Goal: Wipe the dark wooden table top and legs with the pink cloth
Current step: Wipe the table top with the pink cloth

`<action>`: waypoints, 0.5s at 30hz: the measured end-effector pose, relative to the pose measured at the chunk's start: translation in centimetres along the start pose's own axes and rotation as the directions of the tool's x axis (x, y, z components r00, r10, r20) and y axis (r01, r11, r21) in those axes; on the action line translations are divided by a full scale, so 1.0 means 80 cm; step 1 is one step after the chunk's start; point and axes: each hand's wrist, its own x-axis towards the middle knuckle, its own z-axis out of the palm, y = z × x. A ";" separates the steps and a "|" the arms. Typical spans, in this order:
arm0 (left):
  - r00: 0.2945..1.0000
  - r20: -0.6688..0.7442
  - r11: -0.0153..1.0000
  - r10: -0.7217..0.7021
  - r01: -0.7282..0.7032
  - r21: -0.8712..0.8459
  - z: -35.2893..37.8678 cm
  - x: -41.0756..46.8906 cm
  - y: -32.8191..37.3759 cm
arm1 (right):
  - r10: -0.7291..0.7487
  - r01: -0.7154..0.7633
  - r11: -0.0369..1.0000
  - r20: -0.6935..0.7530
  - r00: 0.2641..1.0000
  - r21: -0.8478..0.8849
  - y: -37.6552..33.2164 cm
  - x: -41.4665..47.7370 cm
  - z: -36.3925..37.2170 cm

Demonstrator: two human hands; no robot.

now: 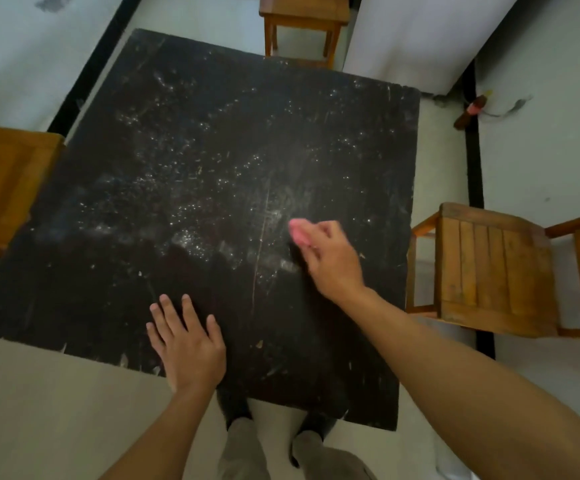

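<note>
Wiping of the bench [191, 140] top, judged under way and far from done: pale specks and smears across the middle and far half, a cleaner dark patch nearer the body. Right hand [330, 258] closed around the pink cloth [298, 232], bunched small, poking out past the fingertips and pressed to the bench right of centre, just beside a long pale scratch. Slightly blurred there, so exact grip hard to tell. Left hand [188, 344] flat and spread on the near edge, fingers open, holding nothing, apparently bracing. Three wooden stools around the bench: one stool on the right [489, 268], one stool on the left [1, 181], one stool at the far side [304, 15]. Shoes [312, 445] visible on the floor under the near edge. Next move, by judgement: sweeping strokes out toward the dusty centre and far corners, firm pressure, cloth opened wider to cover more. Legs not in view from above; likely untouched, needing a crouch once the top is clear. Risk of merely pushing dust about with so small a wad.
</note>
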 end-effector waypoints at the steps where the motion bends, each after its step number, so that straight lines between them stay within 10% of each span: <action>1: 1.000 -0.006 1.000 -0.003 0.003 -0.005 0.000 0.000 0.000 | 0.084 -0.087 0.996 -0.112 0.990 -0.021 0.023 0.004 -0.018; 6: 1.000 -0.022 1.000 0.010 -0.010 -0.006 0.002 0.001 -0.001 | 0.580 -0.637 0.767 -0.337 0.742 -0.083 0.084 0.019 -0.069; 9: 1.000 -0.012 1.000 0.012 -0.012 0.015 0.002 0.003 -0.001 | 0.250 -0.276 0.946 -0.158 0.955 -0.170 0.013 0.037 -0.003; 12: 1.000 0.005 1.000 0.009 -0.009 0.019 0.001 0.002 -0.002 | -0.063 0.080 0.993 0.186 0.980 -0.083 -0.039 0.043 0.036; 15: 1.000 0.001 1.000 0.029 -0.029 0.005 0.000 0.002 -0.004 | 0.050 -0.061 0.989 -0.081 0.995 -0.136 -0.007 0.029 0.002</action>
